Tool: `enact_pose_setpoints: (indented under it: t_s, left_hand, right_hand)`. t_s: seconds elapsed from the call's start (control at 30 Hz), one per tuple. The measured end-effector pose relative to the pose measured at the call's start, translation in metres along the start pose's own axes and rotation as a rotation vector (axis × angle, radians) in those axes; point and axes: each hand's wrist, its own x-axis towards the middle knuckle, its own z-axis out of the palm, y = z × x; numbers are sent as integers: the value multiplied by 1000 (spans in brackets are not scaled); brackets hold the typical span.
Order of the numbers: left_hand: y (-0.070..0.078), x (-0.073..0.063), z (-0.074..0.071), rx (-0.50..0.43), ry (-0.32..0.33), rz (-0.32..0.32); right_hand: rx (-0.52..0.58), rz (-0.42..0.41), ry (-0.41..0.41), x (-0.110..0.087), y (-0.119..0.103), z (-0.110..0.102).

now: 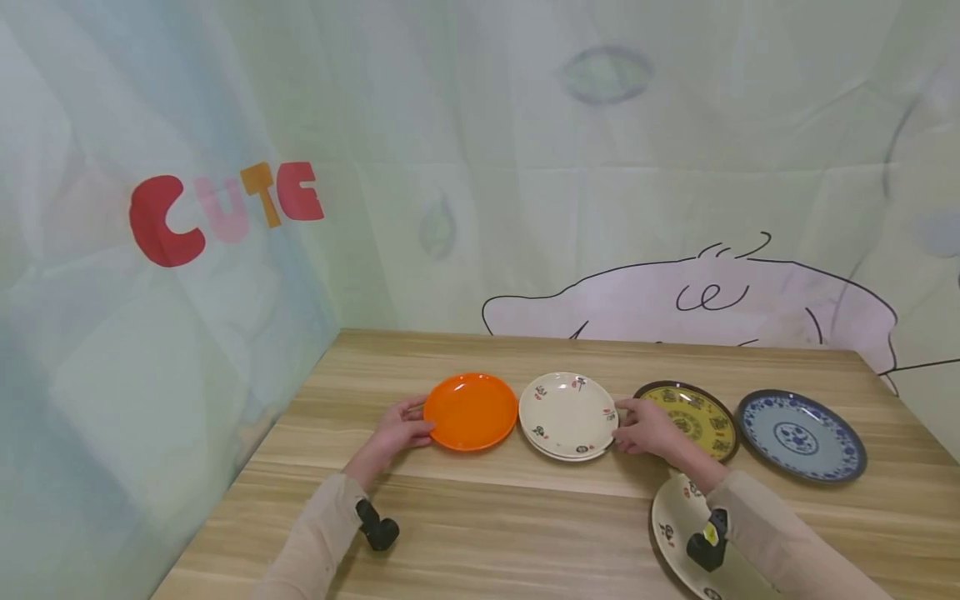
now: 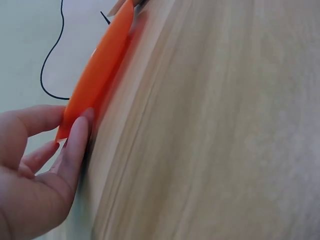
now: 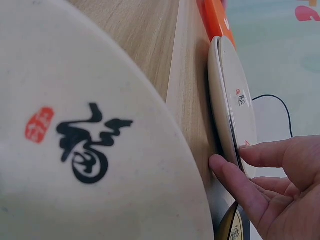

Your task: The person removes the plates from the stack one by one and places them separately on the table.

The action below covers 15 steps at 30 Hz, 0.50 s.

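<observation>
At its left rim, my left hand [image 1: 401,433] pinches an orange plate [image 1: 471,412]; in the left wrist view the fingers [image 2: 45,117] and thumb lie on either side of the plate's edge [image 2: 102,65]. Just right of it are two stacked white plates [image 1: 567,414] with small black and red motifs. My right hand [image 1: 651,429] holds the right rim of the upper white plate [image 3: 240,95], thumb and finger at the edge in the right wrist view. A yellow patterned plate [image 1: 690,408] with a dark rim is partly hidden behind this hand.
A blue-and-white plate [image 1: 798,435] lies at the far right of the wooden table [image 1: 480,525]. Nearer, another large white plate [image 1: 678,533] sits partly beneath the right forearm. Printed cloth [image 1: 420,150] hangs behind the table and along its left side.
</observation>
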Motion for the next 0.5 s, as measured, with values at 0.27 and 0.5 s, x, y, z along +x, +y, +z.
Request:
enact_pose_setpoints:
  t_s: [0.27,0.5]
  left_hand:
    - [0,2,1,154,43,-3]
    - [1,1,1,189,35,8]
  right_hand:
    - [-3,8,0,1,1,0]
    - [-1,11,0,1,1,0]
